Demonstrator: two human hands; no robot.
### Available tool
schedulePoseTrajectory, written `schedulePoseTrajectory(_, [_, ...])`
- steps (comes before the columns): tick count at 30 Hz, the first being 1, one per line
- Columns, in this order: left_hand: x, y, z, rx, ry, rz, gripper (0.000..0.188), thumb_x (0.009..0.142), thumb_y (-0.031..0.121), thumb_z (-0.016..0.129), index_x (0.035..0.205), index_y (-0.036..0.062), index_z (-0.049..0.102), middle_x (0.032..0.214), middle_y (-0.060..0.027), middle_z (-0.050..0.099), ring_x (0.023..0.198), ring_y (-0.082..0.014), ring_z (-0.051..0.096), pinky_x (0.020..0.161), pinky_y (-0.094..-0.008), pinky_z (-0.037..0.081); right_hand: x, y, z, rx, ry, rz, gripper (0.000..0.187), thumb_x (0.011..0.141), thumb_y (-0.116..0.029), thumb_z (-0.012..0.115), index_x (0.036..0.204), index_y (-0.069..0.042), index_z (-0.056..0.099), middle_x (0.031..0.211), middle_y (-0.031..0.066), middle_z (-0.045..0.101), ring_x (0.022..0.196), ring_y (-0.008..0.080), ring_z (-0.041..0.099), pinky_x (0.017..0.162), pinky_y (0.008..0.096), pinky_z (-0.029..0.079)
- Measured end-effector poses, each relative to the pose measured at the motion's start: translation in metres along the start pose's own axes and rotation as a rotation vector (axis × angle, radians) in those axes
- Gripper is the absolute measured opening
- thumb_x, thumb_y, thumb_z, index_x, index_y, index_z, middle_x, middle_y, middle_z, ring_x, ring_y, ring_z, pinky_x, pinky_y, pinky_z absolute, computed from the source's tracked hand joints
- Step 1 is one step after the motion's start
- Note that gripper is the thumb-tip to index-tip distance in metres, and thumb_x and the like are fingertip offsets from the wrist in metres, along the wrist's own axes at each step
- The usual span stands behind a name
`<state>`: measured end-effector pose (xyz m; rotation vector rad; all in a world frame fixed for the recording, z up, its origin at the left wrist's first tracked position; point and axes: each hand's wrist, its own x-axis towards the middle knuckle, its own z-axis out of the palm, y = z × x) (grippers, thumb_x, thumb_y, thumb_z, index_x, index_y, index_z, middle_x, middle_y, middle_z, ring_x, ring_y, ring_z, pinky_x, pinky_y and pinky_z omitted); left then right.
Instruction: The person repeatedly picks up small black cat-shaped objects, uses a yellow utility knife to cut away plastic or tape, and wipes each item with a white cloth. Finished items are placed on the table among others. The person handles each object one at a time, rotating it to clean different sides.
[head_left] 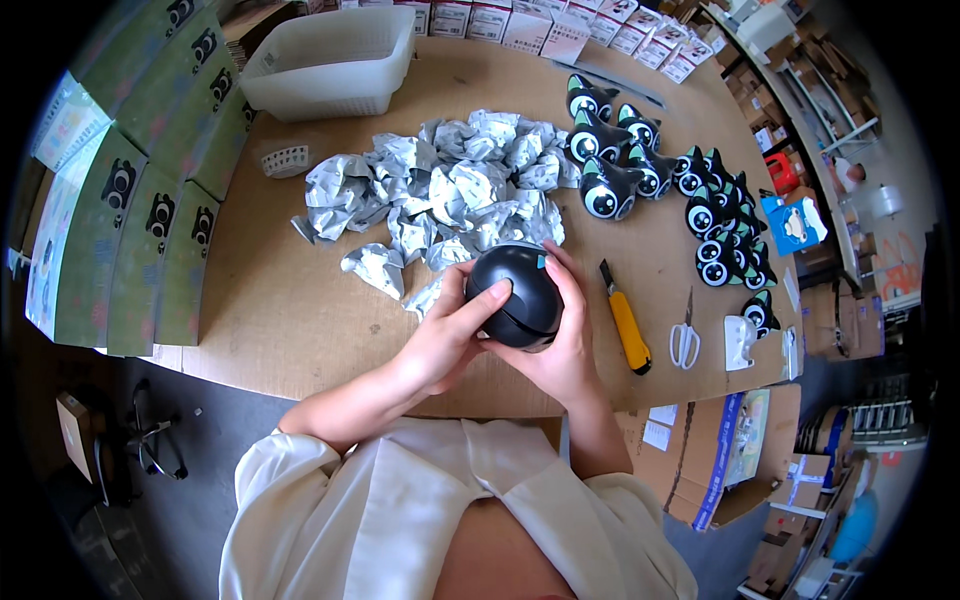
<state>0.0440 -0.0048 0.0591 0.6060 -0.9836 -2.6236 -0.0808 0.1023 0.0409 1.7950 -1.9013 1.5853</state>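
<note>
Between my two hands, above the front part of the table, is a smooth round black object (518,283) with a seam across it and a small light-blue spot near its top right. My left hand (445,335) grips it from the left, thumb pressed on top. From the right, my right hand (565,345) wraps its fingers around the other side. Its underside is hidden by my palms. Just beyond lies a heap of crumpled silver-grey paper (470,190). Black big-eyed animal-shaped pieces (607,190) with green ears stand in groups to the right.
Right of my hands lie a yellow utility knife (627,328), scissors (686,340) and a white tape dispenser (740,343). A translucent plastic bin (330,60) sits at the far left. Green boxes (130,220) are stacked at the left edge; small white boxes (550,32) line the back.
</note>
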Motion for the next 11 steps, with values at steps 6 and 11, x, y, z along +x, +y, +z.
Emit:
schedulePoseTrajectory(6, [-0.0018, 0.0026, 0.0005, -0.014, -0.017, -0.066, 0.054, 0.098, 0.036, 0.056, 0.140, 0.0108, 0.035, 0.133, -0.0120, 0.049, 0.120, -0.0243, 0.053, 0.096, -0.0432, 0.047, 0.0010, -0.0029, -0.0053, -0.046, -0.023, 0.001, 0.099, 0.055, -0.012, 0.092, 0.139, -0.006, 0.040, 0.135, 0.0255, 0.046, 0.123, 0.0408, 0.051, 0.097, 0.0443, 0.048])
schedulePoseTrajectory(11, [-0.0014, 0.0002, -0.0028, 0.001, -0.040, -0.054, 0.059, 0.097, 0.037, 0.056, 0.145, 0.0111, 0.031, 0.136, -0.0130, 0.047, 0.124, -0.0254, 0.051, 0.099, -0.0441, 0.046, 0.0013, -0.0048, -0.0060, -0.017, -0.038, 0.024, 0.100, 0.056, -0.012, 0.092, 0.140, -0.007, 0.039, 0.139, 0.0265, 0.042, 0.126, 0.0404, 0.049, 0.098, 0.0446, 0.047])
